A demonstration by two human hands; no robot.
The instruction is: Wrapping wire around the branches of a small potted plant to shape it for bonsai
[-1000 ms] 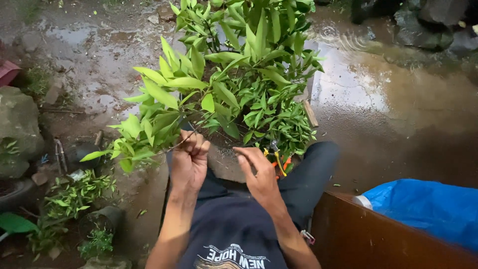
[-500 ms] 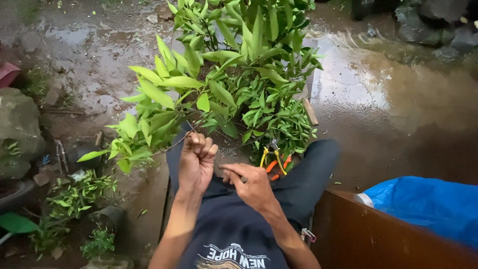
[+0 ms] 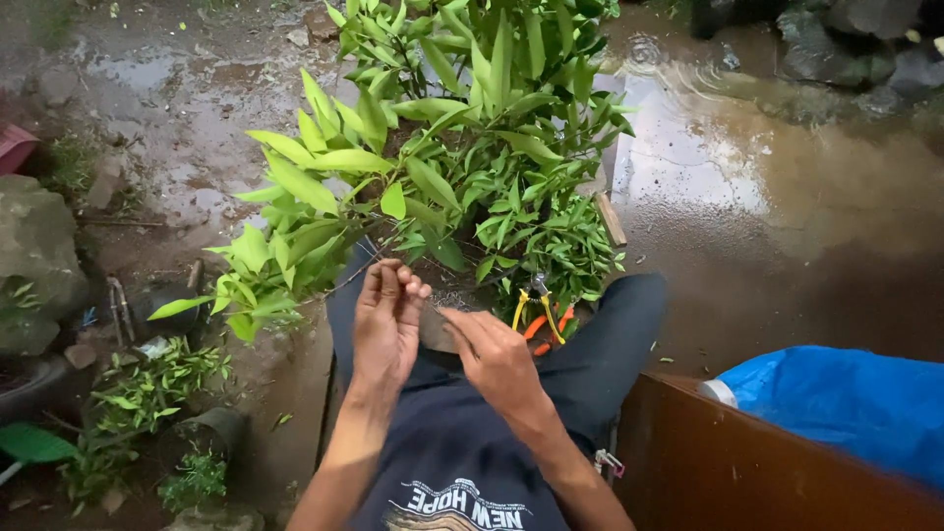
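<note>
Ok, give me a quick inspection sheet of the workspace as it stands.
Surface: wet, muddy ground with a brown puddle.
Job's things: leafy potted plant between the knees; thin wire runs from the left hand toward its branches.
Clutter: yellow-handled pliers and an orange-handled tool by the pot.
Hands: left hand fingers pinched on the wire; right hand open, beside it.
Cables: nothing seen.
Surroundings: blue tarp, wooden board, rocks, small plants.

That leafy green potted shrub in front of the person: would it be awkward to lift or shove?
The leafy green potted shrub probably flops about: its thin branches spread wide and droop at the left. Its foliage looks much wider than its base near the left hand and right hand, so it may tip. The puddled muddy ground suggests slippery handling.
</note>
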